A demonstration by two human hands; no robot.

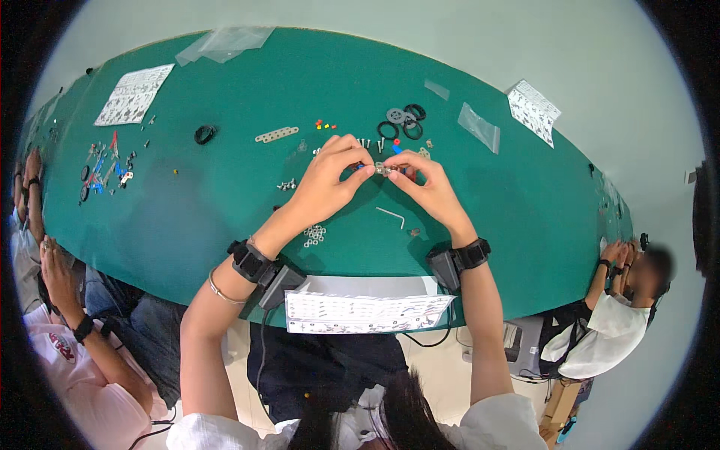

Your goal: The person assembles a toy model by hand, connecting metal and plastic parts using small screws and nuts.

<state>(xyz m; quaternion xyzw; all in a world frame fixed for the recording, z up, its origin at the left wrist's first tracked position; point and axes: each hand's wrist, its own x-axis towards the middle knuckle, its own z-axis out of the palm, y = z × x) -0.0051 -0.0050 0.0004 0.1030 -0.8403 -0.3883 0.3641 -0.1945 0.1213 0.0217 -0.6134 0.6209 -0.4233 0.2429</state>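
Observation:
Over the green table, my left hand [335, 171] and my right hand [427, 186] meet with fingertips pinched. Between them is a small silvery metal part [382, 169], partly covered by the fingers; its exact kind is too small to tell. Just beyond the hands lie several screws [380, 145] and a blue piece [397, 150]. An L-shaped hex key [391, 217] rests on the near side of my right hand. Closer to my left wrist are a cluster of small nuts [315, 235] and some short screws [286, 184].
Black tyres with grey wheels [401, 118], a perforated strip [277, 135] and red and yellow bits [324, 126] lie farther back. A printed sheet [367, 312] overhangs the near table edge. Plastic bags [478, 127] lie behind. People sit left and right [622, 322].

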